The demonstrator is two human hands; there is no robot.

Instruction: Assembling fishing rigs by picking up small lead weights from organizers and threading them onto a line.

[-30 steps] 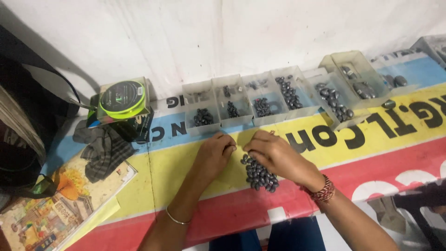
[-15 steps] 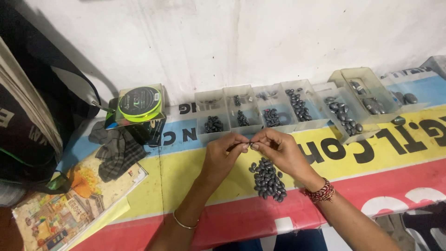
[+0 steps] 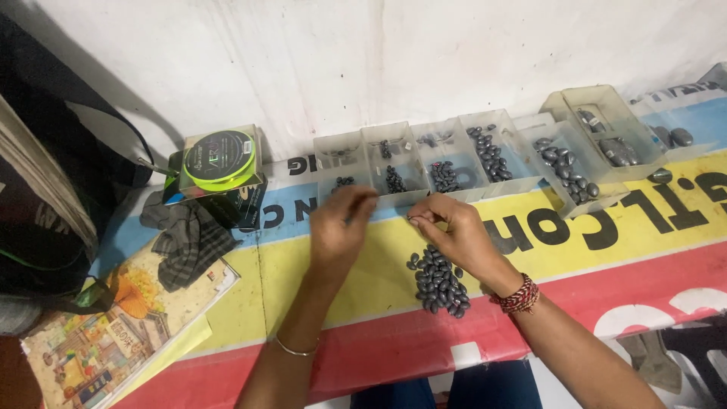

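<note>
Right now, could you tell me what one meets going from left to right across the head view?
Black bag → picture book → grey cloth → green line spool → left hand → pile of dark weights → right hand → red bracelet → clear trays.

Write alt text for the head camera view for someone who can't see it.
Two bare hands meet over a bright printed banner, the left hand and right hand pinching something too small to make out, above a loose pile of dark oval weights. Behind stand clear plastic trays of similar weights; a spool of green line sits left.
</note>
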